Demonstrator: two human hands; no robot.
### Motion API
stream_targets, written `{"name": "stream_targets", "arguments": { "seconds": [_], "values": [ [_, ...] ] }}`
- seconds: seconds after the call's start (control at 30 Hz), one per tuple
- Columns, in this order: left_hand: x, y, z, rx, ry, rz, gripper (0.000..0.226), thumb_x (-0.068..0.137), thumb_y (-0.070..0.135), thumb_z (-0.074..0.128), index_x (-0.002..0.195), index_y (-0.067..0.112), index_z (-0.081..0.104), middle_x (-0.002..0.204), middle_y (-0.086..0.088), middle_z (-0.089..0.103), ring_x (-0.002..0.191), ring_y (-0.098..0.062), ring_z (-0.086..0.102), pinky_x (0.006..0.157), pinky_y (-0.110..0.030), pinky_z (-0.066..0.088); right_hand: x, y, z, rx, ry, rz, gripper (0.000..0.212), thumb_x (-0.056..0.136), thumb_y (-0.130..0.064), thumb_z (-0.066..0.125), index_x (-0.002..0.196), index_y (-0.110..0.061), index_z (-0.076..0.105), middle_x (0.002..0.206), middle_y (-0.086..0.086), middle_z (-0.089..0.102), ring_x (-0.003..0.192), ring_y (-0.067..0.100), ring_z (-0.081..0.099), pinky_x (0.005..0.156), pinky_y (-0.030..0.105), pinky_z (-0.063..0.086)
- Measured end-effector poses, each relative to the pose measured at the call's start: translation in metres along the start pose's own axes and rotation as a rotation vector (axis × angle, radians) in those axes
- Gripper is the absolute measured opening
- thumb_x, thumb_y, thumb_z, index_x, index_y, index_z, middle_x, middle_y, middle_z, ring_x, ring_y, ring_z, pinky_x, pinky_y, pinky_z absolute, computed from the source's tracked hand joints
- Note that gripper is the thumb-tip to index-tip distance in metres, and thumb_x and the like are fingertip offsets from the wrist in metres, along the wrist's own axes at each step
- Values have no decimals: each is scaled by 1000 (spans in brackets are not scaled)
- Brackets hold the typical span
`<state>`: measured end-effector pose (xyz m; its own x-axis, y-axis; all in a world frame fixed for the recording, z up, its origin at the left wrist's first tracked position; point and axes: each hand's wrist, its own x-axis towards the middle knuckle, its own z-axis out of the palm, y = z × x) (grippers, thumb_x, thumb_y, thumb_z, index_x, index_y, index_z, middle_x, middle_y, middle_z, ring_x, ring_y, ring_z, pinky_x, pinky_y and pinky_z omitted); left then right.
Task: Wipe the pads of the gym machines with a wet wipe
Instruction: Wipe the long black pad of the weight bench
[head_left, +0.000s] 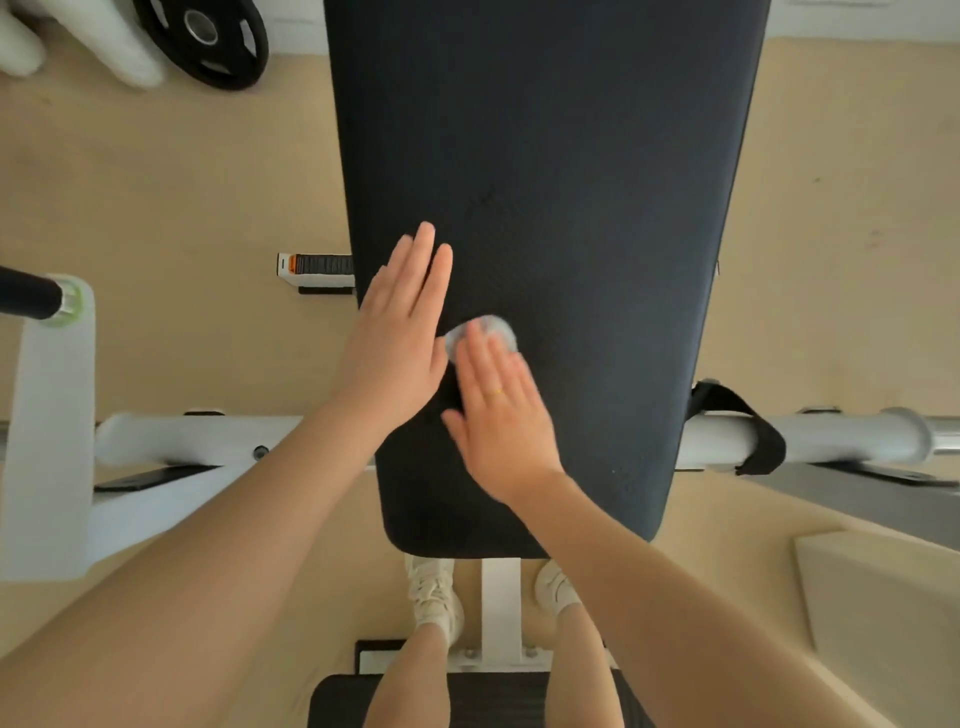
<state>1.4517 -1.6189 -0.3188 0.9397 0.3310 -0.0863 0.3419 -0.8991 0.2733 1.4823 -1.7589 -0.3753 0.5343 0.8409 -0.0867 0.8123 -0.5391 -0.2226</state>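
A long black bench pad (571, 182) runs away from me down the middle of the head view. My right hand (496, 415) lies flat on its near half, straight fingers pressing a crumpled white wet wipe (493, 330) onto the pad; the wipe shows past the fingertips. My left hand (402, 332) rests flat on the pad's left side, fingers straight and together, just left of the wipe and holding nothing.
White machine frame bars (197, 439) cross under the pad at left and right, with a black strap (748, 421) on the right bar. A black weight plate (202, 39) leans at the top left. My shoes (434, 597) stand below the pad's near end.
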Motion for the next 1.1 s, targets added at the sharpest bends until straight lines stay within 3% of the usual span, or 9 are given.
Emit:
{"name": "stream_targets", "arguments": {
  "seconds": [0.07,0.17,0.33,0.5,0.73,0.83,0.97,1.03,1.1],
  "values": [
    [-18,-18,5,20,1,6,74,82,2,61,144,1,22,153,-20,13,141,-36,13,109,-38,14,-4,-6,8,-74,-40,-81,70,88,-39,52,142,-6,21,149,9,15,138,22,14,113,40,9],
    [-34,-36,10,30,-9,-32,77,76,0,66,142,-1,26,152,-25,12,139,-41,16,108,-41,16,2,22,-4,-118,37,102,67,87,-34,44,143,-2,26,150,15,29,138,29,27,113,38,17],
    [-41,-41,9,-118,1,-109,73,84,4,56,146,4,17,154,-20,2,142,-36,6,112,-37,10,17,43,-30,14,119,536,63,99,-30,31,147,-1,3,156,14,-1,144,27,-1,118,35,2],
    [-57,-62,11,-213,26,-64,73,79,-5,57,143,-2,22,152,-25,12,140,-39,17,109,-45,25,35,-51,4,-54,74,245,69,90,-37,39,143,5,22,150,22,25,138,35,25,113,42,21],
    [-78,-80,16,-269,-3,-172,75,82,-9,48,146,3,10,155,-15,4,143,-28,7,114,-33,11,23,-44,10,-231,8,-165,75,82,-36,62,140,-2,28,146,14,38,135,25,34,109,40,21],
    [-77,-72,21,-315,7,-200,74,83,-8,46,146,4,11,155,-15,5,143,-29,9,114,-34,14,28,-1,-7,-240,86,59,66,86,-35,44,141,-1,32,147,16,34,135,30,35,113,36,18],
    [-71,-62,22,-315,16,-192,73,85,-5,48,147,5,11,156,-13,5,143,-27,10,113,-33,16,29,21,-18,-96,170,442,63,95,-33,30,145,3,16,154,19,15,142,33,14,115,39,10],
    [-69,-60,21,-321,13,-194,73,83,-7,48,146,4,12,156,-14,6,143,-28,11,113,-36,19,37,-6,-11,-146,165,398,67,95,-35,32,144,5,12,153,22,15,142,35,13,115,41,12],
    [-67,-60,20,-319,28,-190,74,81,-8,50,146,2,14,155,-16,8,143,-30,12,113,-39,20,41,-44,3,-176,103,185,70,92,-40,32,144,4,15,152,20,20,142,33,17,115,41,11]
  ]
}}
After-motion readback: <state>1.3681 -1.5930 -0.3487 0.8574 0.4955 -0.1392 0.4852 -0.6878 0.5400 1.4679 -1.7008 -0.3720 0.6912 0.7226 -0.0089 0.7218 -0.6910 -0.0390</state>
